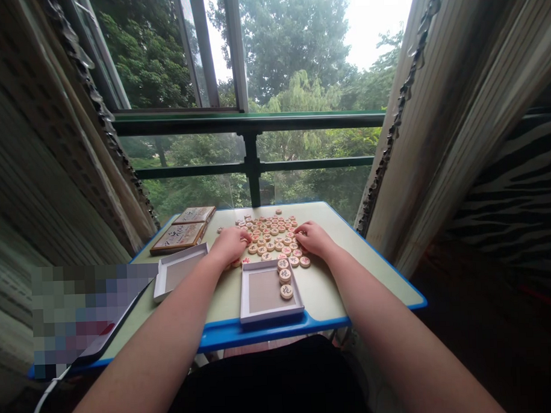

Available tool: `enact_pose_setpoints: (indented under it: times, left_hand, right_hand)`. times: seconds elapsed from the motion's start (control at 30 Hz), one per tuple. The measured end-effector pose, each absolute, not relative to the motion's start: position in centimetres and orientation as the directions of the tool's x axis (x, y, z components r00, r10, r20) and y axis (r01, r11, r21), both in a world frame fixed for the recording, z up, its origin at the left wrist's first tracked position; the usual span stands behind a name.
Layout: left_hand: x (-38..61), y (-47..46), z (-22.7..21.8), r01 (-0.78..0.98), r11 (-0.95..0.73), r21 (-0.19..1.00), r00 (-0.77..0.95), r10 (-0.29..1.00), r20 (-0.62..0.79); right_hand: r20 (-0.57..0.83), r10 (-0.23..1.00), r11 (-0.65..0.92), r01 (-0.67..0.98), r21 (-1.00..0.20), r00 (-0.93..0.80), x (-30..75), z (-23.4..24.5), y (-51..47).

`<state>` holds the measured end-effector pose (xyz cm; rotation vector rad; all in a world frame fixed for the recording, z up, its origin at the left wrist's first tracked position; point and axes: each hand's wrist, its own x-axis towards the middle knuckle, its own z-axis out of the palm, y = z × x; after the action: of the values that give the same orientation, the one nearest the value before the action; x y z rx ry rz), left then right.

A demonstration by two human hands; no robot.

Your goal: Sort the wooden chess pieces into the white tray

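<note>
Pale tabletop [364, 282], round pieces [274, 232] lying flat, face up

Head view — forward and down

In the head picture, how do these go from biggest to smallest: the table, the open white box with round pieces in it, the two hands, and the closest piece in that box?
1. Table
2. Open white box
3. Left hand and right hand: too alike to rank
4. Closest piece

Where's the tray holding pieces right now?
Head view, lower centre: the tray lies between the forearms, at the table's near blue edge, with scattered pieces beyond.
</note>
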<state>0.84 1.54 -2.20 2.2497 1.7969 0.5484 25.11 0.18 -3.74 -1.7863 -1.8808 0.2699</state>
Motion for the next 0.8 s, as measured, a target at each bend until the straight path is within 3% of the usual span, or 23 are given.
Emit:
enact_pose_setpoints:
  times: [0.2,0.43,0.8]
  left_hand:
    - [0.3,2.8,-2.9,0.909,-0.207,0.363,0.138,0.969,0.205]
    - [0.4,3.1,-3.6,0.925,-0.235,0.297,0.213,0.971,0.106]
    - [0.4,3.0,-3.0,0.928,-0.229,0.295,0.202,0.972,0.12]
  right_hand:
    - [0.238,0.971,0.111,0.865,-0.489,0.01,25.1,-3.7,0.1]
    - [0.312,0.95,0.127,0.883,-0.451,0.023,25.0,-3.6,0.1]
    - [0.4,0.916,0.203,0.884,-0.422,-0.02,24.9,-3.5,-0.2]
